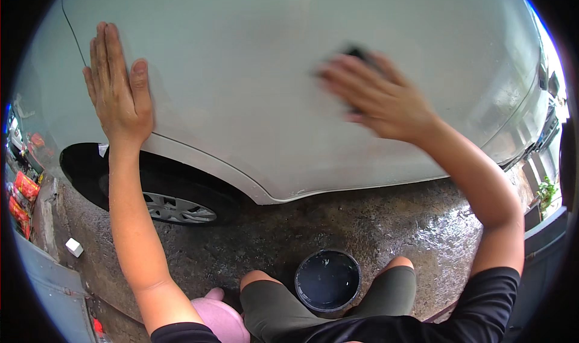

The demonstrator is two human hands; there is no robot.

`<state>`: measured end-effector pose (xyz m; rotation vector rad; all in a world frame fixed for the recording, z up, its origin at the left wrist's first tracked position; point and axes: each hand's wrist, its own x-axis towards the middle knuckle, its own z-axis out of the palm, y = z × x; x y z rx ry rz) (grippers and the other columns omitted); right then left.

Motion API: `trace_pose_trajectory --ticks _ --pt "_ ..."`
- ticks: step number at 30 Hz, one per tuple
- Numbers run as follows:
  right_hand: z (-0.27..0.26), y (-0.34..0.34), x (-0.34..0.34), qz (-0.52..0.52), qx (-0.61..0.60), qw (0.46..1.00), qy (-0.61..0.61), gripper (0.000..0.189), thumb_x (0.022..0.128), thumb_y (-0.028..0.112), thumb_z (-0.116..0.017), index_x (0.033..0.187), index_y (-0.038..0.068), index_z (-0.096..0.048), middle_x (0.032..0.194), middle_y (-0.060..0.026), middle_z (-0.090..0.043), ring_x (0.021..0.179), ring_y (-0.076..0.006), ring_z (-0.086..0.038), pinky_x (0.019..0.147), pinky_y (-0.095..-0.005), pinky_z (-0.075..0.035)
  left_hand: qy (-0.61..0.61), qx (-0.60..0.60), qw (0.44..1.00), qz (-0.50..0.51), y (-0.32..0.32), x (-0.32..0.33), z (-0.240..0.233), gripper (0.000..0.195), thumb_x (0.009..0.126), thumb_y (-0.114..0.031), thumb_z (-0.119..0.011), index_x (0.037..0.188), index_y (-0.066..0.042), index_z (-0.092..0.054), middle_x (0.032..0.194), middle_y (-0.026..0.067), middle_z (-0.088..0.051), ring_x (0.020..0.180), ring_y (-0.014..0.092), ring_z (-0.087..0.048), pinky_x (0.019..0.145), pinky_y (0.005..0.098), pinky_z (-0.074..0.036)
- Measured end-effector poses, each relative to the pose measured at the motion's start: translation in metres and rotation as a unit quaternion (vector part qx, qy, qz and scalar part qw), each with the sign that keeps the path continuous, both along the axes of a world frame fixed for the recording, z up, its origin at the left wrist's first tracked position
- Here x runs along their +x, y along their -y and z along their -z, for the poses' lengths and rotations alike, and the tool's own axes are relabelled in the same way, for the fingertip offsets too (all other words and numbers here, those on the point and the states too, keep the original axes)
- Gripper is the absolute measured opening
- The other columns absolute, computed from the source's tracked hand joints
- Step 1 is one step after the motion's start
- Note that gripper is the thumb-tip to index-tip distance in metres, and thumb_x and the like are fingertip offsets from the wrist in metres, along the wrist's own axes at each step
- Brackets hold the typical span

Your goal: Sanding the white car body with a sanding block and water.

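Note:
My left hand lies flat on the pale body panel of a car, just above the wheel arch, with the thumb spread from the fingers. It holds nothing. My right hand, blurred by motion, presses a dark pad against the same panel farther right. Most of the pad is hidden under the palm and fingers, so its exact kind cannot be told. Below the hands, a dark round bucket with liquid in it stands on the ground between my knees.
A car wheel sits under the arch at left. On the wet concrete floor lies a small white block. Beside my leg is a pink rounded object. Red packages are at far left, a green plant at far right.

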<state>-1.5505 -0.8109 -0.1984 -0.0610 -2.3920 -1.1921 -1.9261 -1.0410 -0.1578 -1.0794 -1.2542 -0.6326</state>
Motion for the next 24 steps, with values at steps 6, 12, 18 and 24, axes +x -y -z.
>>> trace_pose_trajectory --ticks 6,12,18,24 --pt "0.014 0.0 0.023 0.05 -0.102 0.993 0.017 0.08 0.098 0.047 -0.052 0.166 0.017 -0.023 0.173 0.0011 -0.02 0.161 -0.0192 -0.01 0.132 -0.0454 -0.002 -0.015 0.019 1.0 0.007 -0.023 0.008 -0.005 0.064 0.11 -0.05 -0.032 0.164 -0.016 -0.031 0.169 0.0088 -0.032 0.156 0.032 -0.028 0.125 0.0585 -0.015" --pt "-0.014 0.04 -0.084 -0.131 -0.093 0.987 0.009 0.079 0.101 0.05 -0.048 0.165 0.013 -0.022 0.173 -0.0019 -0.02 0.16 -0.0195 -0.013 0.132 -0.0422 -0.008 -0.016 0.016 1.0 0.016 -0.017 -0.007 -0.002 0.063 0.11 -0.053 -0.031 0.164 -0.021 -0.031 0.168 0.0055 -0.033 0.156 0.029 -0.029 0.126 0.0578 -0.015" --pt "0.044 -0.043 0.095 0.062 -0.06 0.996 0.007 0.078 0.101 0.047 -0.048 0.167 0.017 -0.02 0.173 0.0012 -0.019 0.161 -0.0183 -0.01 0.132 -0.0425 -0.005 -0.036 0.033 0.999 -0.005 -0.02 0.009 -0.009 0.06 0.11 -0.046 -0.034 0.164 -0.019 -0.033 0.168 0.0071 -0.035 0.156 0.03 -0.03 0.125 0.0582 -0.017" --pt "0.011 0.057 -0.102 -0.135 -0.095 0.986 0.038 0.079 0.1 0.046 -0.049 0.166 0.013 -0.021 0.173 -0.0018 -0.02 0.16 -0.0183 -0.013 0.132 -0.0411 -0.008 -0.02 0.006 0.999 0.041 -0.021 0.003 -0.002 0.066 0.109 -0.05 -0.035 0.164 -0.014 -0.031 0.168 0.0087 -0.033 0.156 0.032 -0.028 0.125 0.0556 -0.017"
